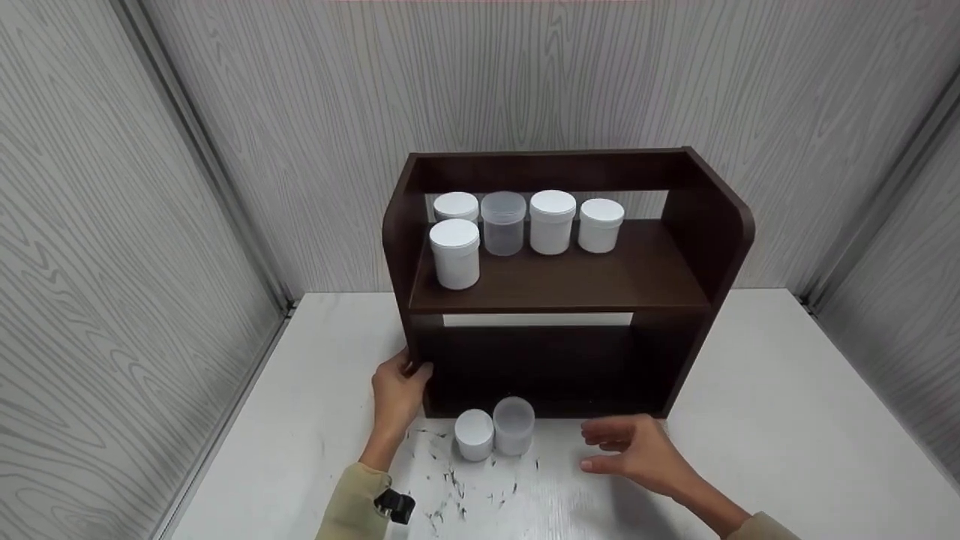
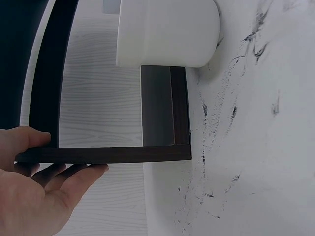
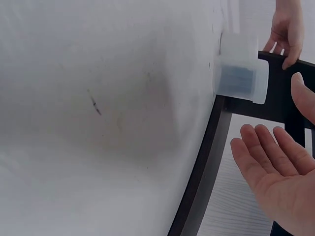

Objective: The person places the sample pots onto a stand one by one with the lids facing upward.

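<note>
One of our hands, the right hand (image 1: pixel 634 454), hovers empty above the surface (image 1: pixel 780 450), fingers loosely extended. Just beyond, a white jar (image 1: pixel 474 435) and a translucent jar (image 1: pixel 514 429) stand side by side before the brown rack (image 1: pixel 731 217); our left hand (image 1: pixel 397 391) grips its left panel (image 1: pixel 402 262). Farthest, five jars (image 1: pixel 503 229) stand on the upper shelf (image 1: pixel 577 285). We judge this a steadying step; the next move calls for closing the right hand round the translucent jar without nudging its neighbour.

You face a booth-like work bay (image 1: pixel 112 262), its wider setting unclear: grey wood-grain panels (image 1: pixel 480 82) rise along the back, left and right edges of your scuffed white surface (image 1: pixel 787 390), and dark strips (image 1: pixel 201 150) climb from its far corners.
</note>
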Tool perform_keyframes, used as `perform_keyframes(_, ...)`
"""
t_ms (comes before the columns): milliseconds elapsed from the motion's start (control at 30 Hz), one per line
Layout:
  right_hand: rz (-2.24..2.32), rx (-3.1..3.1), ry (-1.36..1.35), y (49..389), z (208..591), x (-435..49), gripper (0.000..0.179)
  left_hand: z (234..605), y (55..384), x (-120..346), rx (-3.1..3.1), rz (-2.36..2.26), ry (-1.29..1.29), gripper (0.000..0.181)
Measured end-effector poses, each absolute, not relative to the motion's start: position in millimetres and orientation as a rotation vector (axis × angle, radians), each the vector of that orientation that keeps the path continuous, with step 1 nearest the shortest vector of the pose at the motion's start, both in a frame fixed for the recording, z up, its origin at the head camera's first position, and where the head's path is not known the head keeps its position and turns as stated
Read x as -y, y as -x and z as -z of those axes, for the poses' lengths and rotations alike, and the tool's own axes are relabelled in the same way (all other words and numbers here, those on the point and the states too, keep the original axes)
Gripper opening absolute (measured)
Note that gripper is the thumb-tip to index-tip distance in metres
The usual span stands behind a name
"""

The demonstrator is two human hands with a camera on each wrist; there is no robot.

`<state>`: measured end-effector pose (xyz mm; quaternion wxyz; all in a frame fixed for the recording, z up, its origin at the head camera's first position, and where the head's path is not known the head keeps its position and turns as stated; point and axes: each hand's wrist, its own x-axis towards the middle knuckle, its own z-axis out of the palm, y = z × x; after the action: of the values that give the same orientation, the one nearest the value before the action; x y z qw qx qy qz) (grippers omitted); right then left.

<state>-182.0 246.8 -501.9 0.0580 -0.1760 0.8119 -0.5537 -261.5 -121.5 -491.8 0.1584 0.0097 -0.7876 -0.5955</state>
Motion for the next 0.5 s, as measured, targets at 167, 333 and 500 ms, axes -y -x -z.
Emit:
perform_keyframes(167,1.693,-2.456,0.541,187,507,-237,0.046,493,262,121,2.258,1.703,-0.037,0.048)
perform_keyframes(333,1.676,-2.471,0.551,194,512,-228,0.051,493,261,120,2.256,1.701,-0.046,0.05)
perform_keyframes(500,1.653,-2.467,0.564,201,515,-220,0.059,492,262,121,2.269,1.673,-0.042,0.047)
